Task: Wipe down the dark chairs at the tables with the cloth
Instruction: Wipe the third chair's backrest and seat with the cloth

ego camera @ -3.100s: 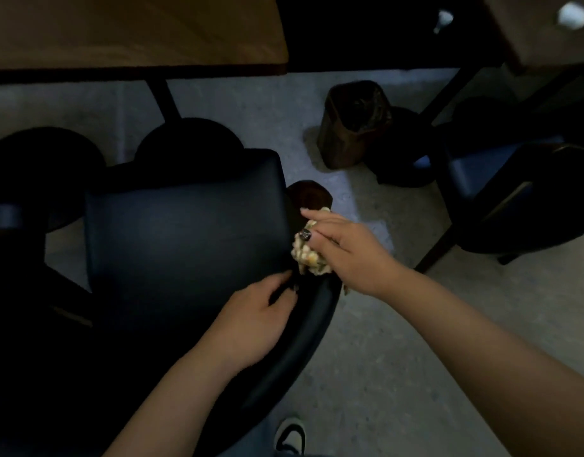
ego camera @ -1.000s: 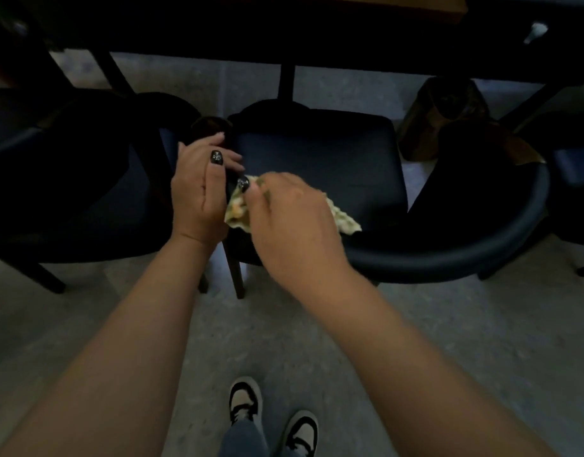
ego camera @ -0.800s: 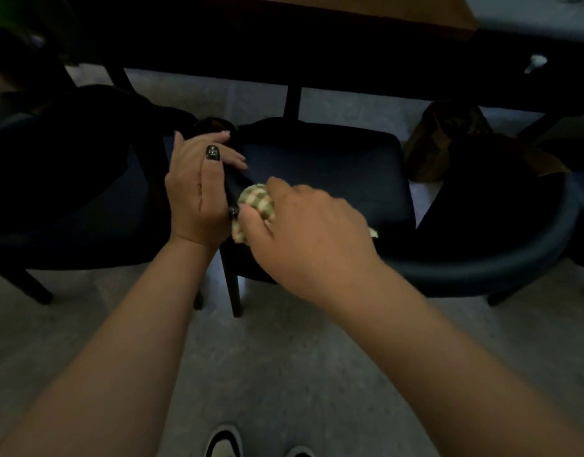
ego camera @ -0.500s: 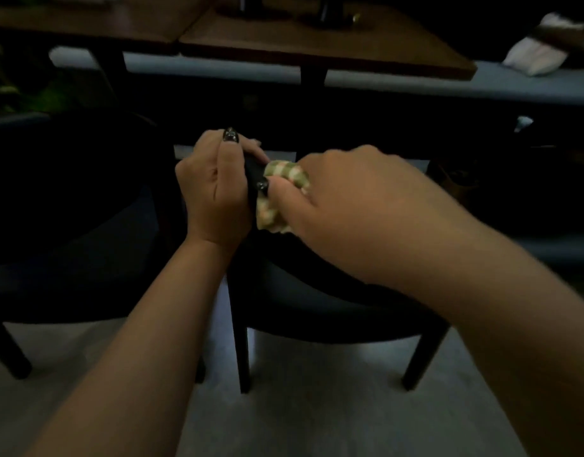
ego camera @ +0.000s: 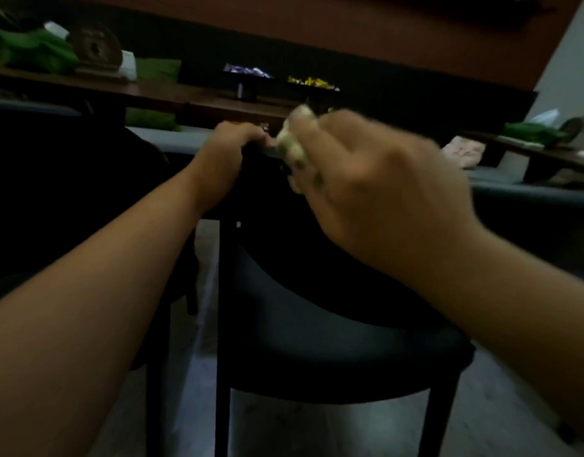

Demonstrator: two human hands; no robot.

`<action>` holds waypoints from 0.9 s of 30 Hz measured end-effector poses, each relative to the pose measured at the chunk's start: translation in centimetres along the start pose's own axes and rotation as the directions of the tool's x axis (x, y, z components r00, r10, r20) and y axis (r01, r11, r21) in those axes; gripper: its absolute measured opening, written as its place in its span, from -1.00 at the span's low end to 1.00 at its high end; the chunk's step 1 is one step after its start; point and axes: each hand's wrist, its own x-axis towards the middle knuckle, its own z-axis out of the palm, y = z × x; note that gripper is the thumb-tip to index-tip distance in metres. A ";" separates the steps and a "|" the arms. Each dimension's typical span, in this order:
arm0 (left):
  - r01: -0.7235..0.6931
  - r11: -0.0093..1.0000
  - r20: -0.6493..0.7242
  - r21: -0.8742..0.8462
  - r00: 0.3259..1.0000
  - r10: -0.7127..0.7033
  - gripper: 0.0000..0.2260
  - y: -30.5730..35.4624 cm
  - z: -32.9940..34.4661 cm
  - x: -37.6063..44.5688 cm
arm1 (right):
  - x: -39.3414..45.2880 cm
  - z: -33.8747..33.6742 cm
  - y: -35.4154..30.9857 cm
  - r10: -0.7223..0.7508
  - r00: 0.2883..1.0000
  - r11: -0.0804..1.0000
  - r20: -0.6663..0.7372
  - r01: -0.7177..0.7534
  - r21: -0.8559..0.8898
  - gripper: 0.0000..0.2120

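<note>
- Left hand (ego camera: 229, 150) grips the top edge of the dark chair (ego camera: 317, 324), fingers curled over it
- Right hand (ego camera: 376, 192), blurred, clutches the cloth (ego camera: 292, 150) just right of the left hand, against the chair's top edge

We see the view tip up from floor to tables. The right hand (ego camera: 376, 192) with the cloth (ego camera: 293, 150) has risen, now blurred, beside the left hand (ego camera: 229, 143).

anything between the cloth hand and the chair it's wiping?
Nothing visible. The right hand holds the cloth right at the top edge of the dark chair, beside the left hand gripping that edge. Motion blur hides actual contact.
</note>
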 end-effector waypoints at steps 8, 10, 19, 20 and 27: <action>0.006 0.999 0.098 -0.032 0.995 -0.003 -0.71 -0.4 -2.1 0.9 | -0.7 5.7 -3.9 -0.334 0.921 0.810 0.199 0.388 -0.438 -0.60; 0.228 0.899 0.221 -0.373 0.963 -0.153 -0.54 -1.2 -1.7 1.5 | -1.4 7.1 -4.2 -0.364 0.890 0.745 0.275 0.455 -0.488 -0.62; 0.323 0.808 0.445 -0.492 0.891 -0.085 -0.52 -2.1 -2.1 2.5 | -6.2 10.0 -5.7 -0.502 0.739 0.757 0.450 0.627 -0.184 -0.66; 0.303 0.809 0.427 -0.504 0.901 -0.071 -0.55 -2.2 -2.0 2.5 | -5.3 9.5 -5.7 -0.472 0.798 0.807 0.376 0.563 -0.182 -0.66; 0.182 0.848 0.311 -0.497 0.950 -0.021 -0.64 -2.3 -1.0 1.7 | -3.4 8.7 -4.7 -0.354 0.929 0.879 0.112 0.371 -0.298 -0.68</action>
